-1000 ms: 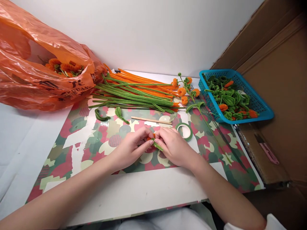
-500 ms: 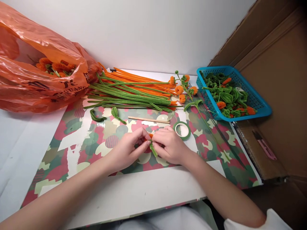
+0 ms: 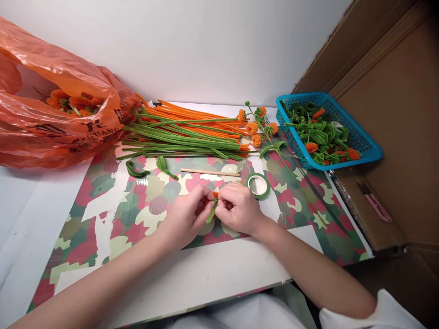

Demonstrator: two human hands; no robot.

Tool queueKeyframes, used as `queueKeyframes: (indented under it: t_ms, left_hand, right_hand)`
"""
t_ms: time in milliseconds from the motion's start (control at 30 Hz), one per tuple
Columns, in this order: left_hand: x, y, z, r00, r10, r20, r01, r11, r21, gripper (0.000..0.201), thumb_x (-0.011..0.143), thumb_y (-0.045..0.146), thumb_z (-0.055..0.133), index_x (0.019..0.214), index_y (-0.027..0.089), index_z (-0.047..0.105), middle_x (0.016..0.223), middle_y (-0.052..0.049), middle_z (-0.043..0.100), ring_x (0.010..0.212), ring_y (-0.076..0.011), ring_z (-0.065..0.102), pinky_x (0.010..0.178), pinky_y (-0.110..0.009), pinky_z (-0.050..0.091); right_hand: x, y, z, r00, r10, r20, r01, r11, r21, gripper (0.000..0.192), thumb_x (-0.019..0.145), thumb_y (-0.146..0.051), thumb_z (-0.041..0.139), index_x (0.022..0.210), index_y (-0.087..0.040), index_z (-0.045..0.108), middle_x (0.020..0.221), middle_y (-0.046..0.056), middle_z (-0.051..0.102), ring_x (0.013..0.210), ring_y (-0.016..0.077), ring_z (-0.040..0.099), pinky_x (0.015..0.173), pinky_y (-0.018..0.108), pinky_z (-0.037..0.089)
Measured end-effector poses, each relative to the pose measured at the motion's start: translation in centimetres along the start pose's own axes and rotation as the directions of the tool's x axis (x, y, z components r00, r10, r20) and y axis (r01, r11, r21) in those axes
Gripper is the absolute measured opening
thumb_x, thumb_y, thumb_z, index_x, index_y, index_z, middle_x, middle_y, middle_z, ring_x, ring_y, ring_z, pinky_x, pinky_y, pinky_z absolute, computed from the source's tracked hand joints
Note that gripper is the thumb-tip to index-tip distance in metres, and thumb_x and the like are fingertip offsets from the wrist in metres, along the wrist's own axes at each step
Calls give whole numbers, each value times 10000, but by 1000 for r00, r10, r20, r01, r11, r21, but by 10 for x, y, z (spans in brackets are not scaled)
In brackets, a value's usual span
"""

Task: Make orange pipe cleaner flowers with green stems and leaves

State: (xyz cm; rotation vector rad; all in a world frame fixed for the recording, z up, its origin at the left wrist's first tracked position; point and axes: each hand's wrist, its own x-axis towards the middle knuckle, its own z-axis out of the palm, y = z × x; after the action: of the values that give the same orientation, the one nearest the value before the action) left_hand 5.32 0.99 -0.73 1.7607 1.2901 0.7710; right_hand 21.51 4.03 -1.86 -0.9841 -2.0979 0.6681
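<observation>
Between my hands is a small pipe-cleaner piece (image 3: pixel 211 213), orange at the top with a short green end pointing down toward me. My left hand (image 3: pixel 190 212) pinches its orange part between thumb and fingers. Closed against it from the other side is my right hand (image 3: pixel 238 208), its fingertips at the green part; much of the piece is hidden by the fingers. Just beyond lie a thin wooden stick (image 3: pixel 210 172) and a roll of green tape (image 3: pixel 266 188). Two bent green pipe-cleaner leaves, one dark (image 3: pixel 135 171) and one lighter (image 3: pixel 164 167), rest to the left.
Green pipe cleaners (image 3: pixel 185 137) and orange ones (image 3: pixel 192 109) lie in a bundle at the back. An orange plastic bag (image 3: pixel 85 132) stands left. A flower stem with orange blooms (image 3: pixel 252 128) lies near a blue basket (image 3: pixel 366 153) of green and orange pieces. A pink cutter (image 3: pixel 377 206) sits on cardboard.
The green end between my fingers has swung from pointing down-right to down-left. Both hands stay together around the piece; the whole view has shifted slightly.
</observation>
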Motion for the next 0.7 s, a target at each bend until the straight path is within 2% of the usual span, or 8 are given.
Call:
queueKeyframes:
  t_ms: [133,300,367,467,600,700]
  left_hand:
    - [0,0,1,998,-51,26,52,998,-34,80,907,252,448,845,205,467,670,33,538,556,-101,504,510,-213,399]
    - [-1,-2,-2,996,-82,43,89,980,-176,78,935,251,431,884,203,466,688,39,525,577,-89,513,507,-190,405]
    - [-1,-2,-3,994,-90,55,100,970,-221,83,942,270,438,905,203,470,715,34,534,599,-90,540,517,-188,422]
    - [-1,-2,-4,994,-86,73,100,970,-221,90,942,285,455,915,203,481,710,33,550,605,-95,564,527,-192,438]
    - [-1,-3,-3,996,-79,42,85,980,-181,100,933,291,467,896,202,497,673,39,558,567,-94,553,507,-194,425]
    - [-1,-2,-1,997,-72,9,72,987,-146,110,927,274,459,862,196,501,659,33,563,555,-94,530,501,-197,413]
  right_hand:
    - [-1,0,0,1000,-19,-14,18,997,-74,234,704,-133,446,590,-218,260,513,-42,342,530,127,317,595,291,286]
    - [2,2,-15,977,37,210,-51,997,61,197,811,-159,434,628,-206,376,566,-39,450,565,123,406,684,286,337]
    - [4,3,-21,967,43,251,-64,995,77,205,860,-180,422,657,-205,410,602,-27,495,596,131,444,698,283,347]
    - [5,4,-23,964,46,261,-46,999,-8,229,900,-224,430,673,-203,424,632,-12,523,619,142,459,706,292,349]
    - [4,3,-18,958,6,286,32,991,-129,236,918,-201,391,688,-199,442,648,6,540,618,149,451,708,302,345]
    - [2,4,-13,971,-28,235,63,988,-139,236,877,-165,406,645,-208,406,602,-5,502,587,144,423,674,292,338]
